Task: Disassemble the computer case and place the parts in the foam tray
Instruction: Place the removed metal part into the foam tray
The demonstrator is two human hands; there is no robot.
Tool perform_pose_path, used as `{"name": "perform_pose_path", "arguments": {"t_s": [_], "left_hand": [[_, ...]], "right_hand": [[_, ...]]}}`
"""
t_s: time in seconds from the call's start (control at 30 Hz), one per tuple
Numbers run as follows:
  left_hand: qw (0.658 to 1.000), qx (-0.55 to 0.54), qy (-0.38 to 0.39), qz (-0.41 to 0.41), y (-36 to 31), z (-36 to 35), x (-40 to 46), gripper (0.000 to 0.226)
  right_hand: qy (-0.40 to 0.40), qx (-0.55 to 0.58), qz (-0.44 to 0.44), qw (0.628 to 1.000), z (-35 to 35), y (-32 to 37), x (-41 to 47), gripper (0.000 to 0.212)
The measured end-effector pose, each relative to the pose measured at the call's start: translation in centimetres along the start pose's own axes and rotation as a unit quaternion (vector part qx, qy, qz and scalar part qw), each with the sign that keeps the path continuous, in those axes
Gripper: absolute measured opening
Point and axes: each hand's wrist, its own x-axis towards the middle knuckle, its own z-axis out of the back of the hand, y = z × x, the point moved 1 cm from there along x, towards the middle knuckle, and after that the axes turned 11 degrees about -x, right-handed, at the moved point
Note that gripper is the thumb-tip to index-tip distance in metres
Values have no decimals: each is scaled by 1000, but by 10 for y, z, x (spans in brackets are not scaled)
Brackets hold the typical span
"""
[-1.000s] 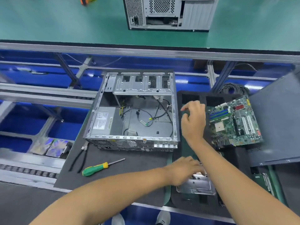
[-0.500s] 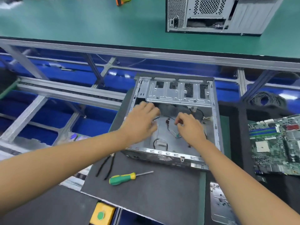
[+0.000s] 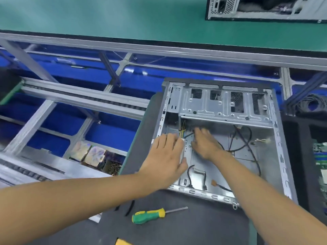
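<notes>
Now, working from the left: my left hand lies flat with fingers straight over the power supply in the left part of the computer case, pressing on it rather than gripping. I judge this is the step of freeing that unit, so I would keep that palm steady to stop it shifting. Just beside it, my right hand reaches among the cables at the unit's far end; it is blurred, so I cannot tell whether its fingers pinch anything. I would gather the loose leads clear of the drive cage before lifting, since black wires trail across the case floor. Nearer me, the screwdriver lies on the mat. Far right, the foam tray holds the motherboard.
</notes>
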Motion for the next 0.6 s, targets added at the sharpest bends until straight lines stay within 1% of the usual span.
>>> {"name": "perform_pose_path", "arguments": {"t_s": [0.1, 0.23, 0.47, 0.6], "left_hand": [[1000, 9, 15, 8, 0, 0, 1, 44], [1000, 13, 21, 17, -1, 1, 1, 44], [999, 15, 24, 24, -1, 2, 2, 42], [999, 14, 28, 26, -2, 3, 2, 43]], "right_hand": [[-14, -38, -18, 999, 0, -2, 10, 60], [-28, -76, 8, 997, -4, -4, 16, 60], [-74, -72, 36, 994, -5, -13, 11, 52], [-80, -49, 37, 995, -6, -13, 10, 49]]}}
